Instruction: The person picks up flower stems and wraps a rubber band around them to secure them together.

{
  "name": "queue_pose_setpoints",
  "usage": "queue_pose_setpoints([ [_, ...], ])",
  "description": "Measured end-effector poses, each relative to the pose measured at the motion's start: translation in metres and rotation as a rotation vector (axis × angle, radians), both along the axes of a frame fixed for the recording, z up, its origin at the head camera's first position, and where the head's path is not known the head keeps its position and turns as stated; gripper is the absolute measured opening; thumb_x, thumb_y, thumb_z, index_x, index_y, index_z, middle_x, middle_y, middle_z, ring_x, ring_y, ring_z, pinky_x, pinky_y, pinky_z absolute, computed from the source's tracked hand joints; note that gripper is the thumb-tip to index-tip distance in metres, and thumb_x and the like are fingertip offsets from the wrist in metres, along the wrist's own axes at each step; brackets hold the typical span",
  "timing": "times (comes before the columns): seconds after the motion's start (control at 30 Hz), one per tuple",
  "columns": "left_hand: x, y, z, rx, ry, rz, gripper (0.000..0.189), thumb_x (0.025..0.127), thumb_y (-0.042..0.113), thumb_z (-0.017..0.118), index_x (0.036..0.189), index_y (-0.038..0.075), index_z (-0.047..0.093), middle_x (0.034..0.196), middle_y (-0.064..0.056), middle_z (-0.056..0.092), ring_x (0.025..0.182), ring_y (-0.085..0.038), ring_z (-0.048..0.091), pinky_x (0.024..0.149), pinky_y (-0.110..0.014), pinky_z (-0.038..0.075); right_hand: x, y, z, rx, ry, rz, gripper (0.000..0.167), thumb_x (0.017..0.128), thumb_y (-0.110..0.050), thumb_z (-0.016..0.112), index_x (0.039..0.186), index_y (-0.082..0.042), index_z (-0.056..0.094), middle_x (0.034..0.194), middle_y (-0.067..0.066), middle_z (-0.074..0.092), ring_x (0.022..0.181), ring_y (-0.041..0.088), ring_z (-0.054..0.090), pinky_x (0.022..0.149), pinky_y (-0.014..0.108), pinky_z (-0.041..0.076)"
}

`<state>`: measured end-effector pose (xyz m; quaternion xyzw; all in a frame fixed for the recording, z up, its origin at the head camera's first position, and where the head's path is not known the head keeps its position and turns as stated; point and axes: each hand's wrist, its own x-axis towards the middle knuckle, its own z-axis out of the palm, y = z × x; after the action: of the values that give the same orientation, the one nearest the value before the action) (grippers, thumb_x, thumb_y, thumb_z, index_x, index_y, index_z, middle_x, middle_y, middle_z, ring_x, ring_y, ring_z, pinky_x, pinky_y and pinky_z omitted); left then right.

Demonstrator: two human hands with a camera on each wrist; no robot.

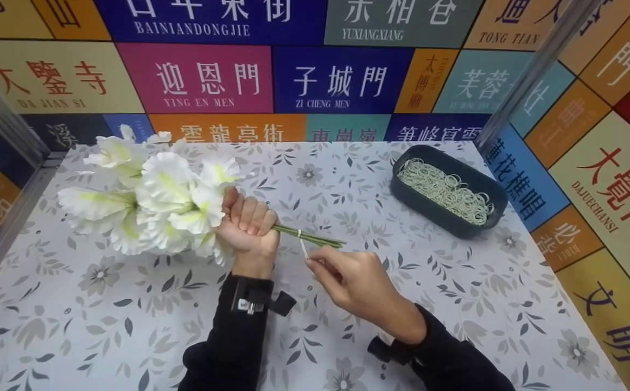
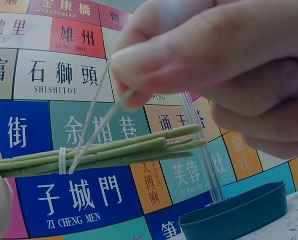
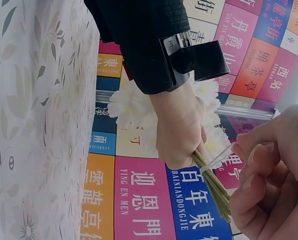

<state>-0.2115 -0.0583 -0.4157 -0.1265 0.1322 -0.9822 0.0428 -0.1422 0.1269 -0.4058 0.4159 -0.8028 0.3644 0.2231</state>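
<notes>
My left hand [image 1: 249, 225] grips a bunch of white artificial flowers [image 1: 165, 184] by the stems, just below the blooms. Their green stems [image 1: 323, 239] stick out of the fist toward the right. A pale rubber band [image 2: 62, 161] is wound round these stems, between the fist and the cut ends. My right hand [image 1: 355, 279] pinches a loop of that band between thumb and forefinger and stretches it away from the stems. In the left wrist view two taut strands run up to the fingertips. Inside the fist, the stems are hidden.
A dark oblong tray [image 1: 456, 231] full of pale rubber bands [image 1: 445, 190] stands at the back right of the table. The table has a floral cover [image 1: 315, 179]. Colourful panels with lettering [image 1: 342, 79] rise behind and at the sides, joined by metal posts.
</notes>
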Motion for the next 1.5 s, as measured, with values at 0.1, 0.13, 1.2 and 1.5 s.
queue_pose_setpoints([
  [0.1, 0.0, 0.0, 0.0, -0.005, 0.006, 0.008, 0.047, 0.105, 0.023, 0.025, 0.058, 0.019, 0.022, 0.045, 0.008, 0.018, 0.039, -0.005, 0.011, 0.036, -0.02, 0.011, 0.0, 0.001, 0.001, 0.001, 0.005, 0.007, 0.003, 0.096, -0.008, 0.067, 0.097, -0.009, 0.07, 0.065, -0.008, 0.06, 0.05, -0.001, 0.045, 0.044, 0.012, 0.038],
  [0.13, -0.001, 0.0, 0.0, -0.005, 0.011, 0.009, 0.047, 0.105, 0.023, 0.025, 0.058, 0.019, 0.022, 0.046, 0.008, 0.018, 0.039, -0.005, 0.011, 0.036, -0.02, 0.011, -0.001, 0.001, 0.001, 0.003, 0.006, 0.009, 0.004, 0.097, -0.01, 0.066, 0.097, -0.009, 0.07, 0.065, -0.008, 0.059, 0.05, -0.001, 0.045, 0.044, 0.012, 0.038],
  [1.2, 0.009, 0.019, 0.006, -0.077, 0.172, -0.294, 0.047, 0.095, 0.015, 0.05, 0.06, 0.022, 0.019, 0.047, 0.01, 0.018, 0.038, -0.005, 0.016, 0.036, -0.018, 0.014, -0.061, 0.032, -0.023, 0.014, -0.083, 0.043, 0.007, 0.094, -0.003, 0.068, 0.099, -0.007, 0.071, 0.071, -0.002, 0.066, 0.051, 0.006, 0.049, 0.046, 0.018, 0.041],
  [1.5, 0.009, 0.012, 0.009, 0.081, 0.084, -0.141, 0.044, 0.096, 0.014, 0.044, 0.058, 0.021, 0.023, 0.046, 0.01, 0.019, 0.039, -0.006, 0.015, 0.037, -0.02, 0.012, -0.048, 0.003, -0.04, -0.167, -0.264, 0.279, 0.007, 0.095, 0.0, 0.067, 0.092, -0.006, 0.065, 0.071, 0.001, 0.059, 0.055, 0.011, 0.049, 0.048, 0.023, 0.044],
])
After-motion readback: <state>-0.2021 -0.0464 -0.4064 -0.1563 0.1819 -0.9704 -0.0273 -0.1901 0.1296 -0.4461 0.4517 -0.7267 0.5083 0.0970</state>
